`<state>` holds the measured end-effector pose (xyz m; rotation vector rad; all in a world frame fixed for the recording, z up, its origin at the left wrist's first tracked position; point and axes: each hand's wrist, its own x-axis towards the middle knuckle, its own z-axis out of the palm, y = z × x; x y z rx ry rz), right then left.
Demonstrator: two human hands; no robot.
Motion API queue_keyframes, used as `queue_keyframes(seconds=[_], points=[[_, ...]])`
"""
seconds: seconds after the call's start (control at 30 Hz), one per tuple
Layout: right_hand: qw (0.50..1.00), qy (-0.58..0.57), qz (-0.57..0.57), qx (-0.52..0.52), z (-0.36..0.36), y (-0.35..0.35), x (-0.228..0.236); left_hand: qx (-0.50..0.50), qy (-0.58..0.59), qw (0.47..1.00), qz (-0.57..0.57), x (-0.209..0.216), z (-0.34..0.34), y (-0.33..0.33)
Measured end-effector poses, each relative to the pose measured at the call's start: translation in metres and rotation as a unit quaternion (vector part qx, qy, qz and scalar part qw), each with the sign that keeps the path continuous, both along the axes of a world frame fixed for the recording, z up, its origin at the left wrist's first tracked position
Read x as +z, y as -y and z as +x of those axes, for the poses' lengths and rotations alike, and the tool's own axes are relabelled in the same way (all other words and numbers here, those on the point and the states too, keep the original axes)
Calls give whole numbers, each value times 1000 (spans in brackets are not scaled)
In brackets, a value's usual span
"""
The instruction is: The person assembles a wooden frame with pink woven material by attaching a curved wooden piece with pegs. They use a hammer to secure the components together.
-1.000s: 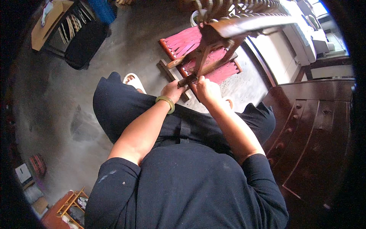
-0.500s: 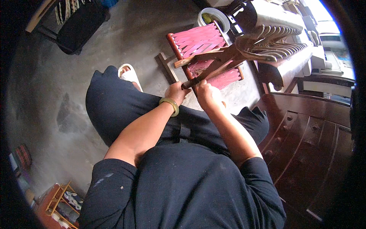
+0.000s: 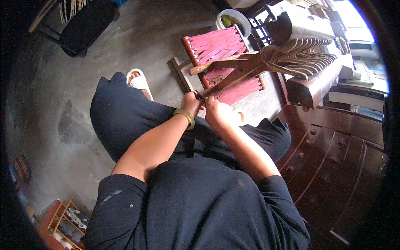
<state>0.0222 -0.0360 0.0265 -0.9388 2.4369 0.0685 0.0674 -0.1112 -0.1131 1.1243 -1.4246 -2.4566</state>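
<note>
A wooden folding stool [image 3: 246,74] with crossed legs is held out in front of me; beige cord [image 3: 291,58] is strung between its two thick dark rails. My left hand [image 3: 191,105], with a pale green bangle at the wrist, is closed at the near end of the legs. Beside it my right hand [image 3: 219,111] is closed too, thumb and fingers pinched at the same end. The fingers partly hide the leg ends, and a small dark piece shows between the hands.
Beneath the held stool is another low seat with pink woven straps [image 3: 218,43]. A white bucket [image 3: 246,25] with something green inside stands behind it. To my right is a dark wooden panelled piece of furniture [image 3: 329,166]. A black-seated chair [image 3: 85,31] stands far left.
My right hand has moved a little left and down, closer to my left hand. The held stool has shifted, its lower rail now lower and more to the right.
</note>
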Motion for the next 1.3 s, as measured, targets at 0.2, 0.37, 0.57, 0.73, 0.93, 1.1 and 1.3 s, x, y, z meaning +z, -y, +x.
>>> queue_keyframes(seconds=[0.2,0.37,0.57,0.73,0.93,1.1,1.3], points=[[1000,-14,-18,1,-2,-3,0,-21,-61,998,4,-25,1,1],[993,-98,-3,-59,-31,-20,-43,-17,-13,999,-26,-11,-2,-3],[999,-50,-7,19,-1,-9,-28,-22,-19,1000,-6,-12,1,2],[989,-143,-17,-33,-35,-17,-33,-30,-13,999,12,-11,0,-2],[1000,9,16,10,-4,-6,-26,-7,1,1000,-3,-16,1,-1],[992,-116,6,-54,-39,-14,-30,-18,-7,999,28,-11,0,-5],[999,-50,-19,-6,-4,0,-5,-7,-2,1000,10,-13,-1,-5]])
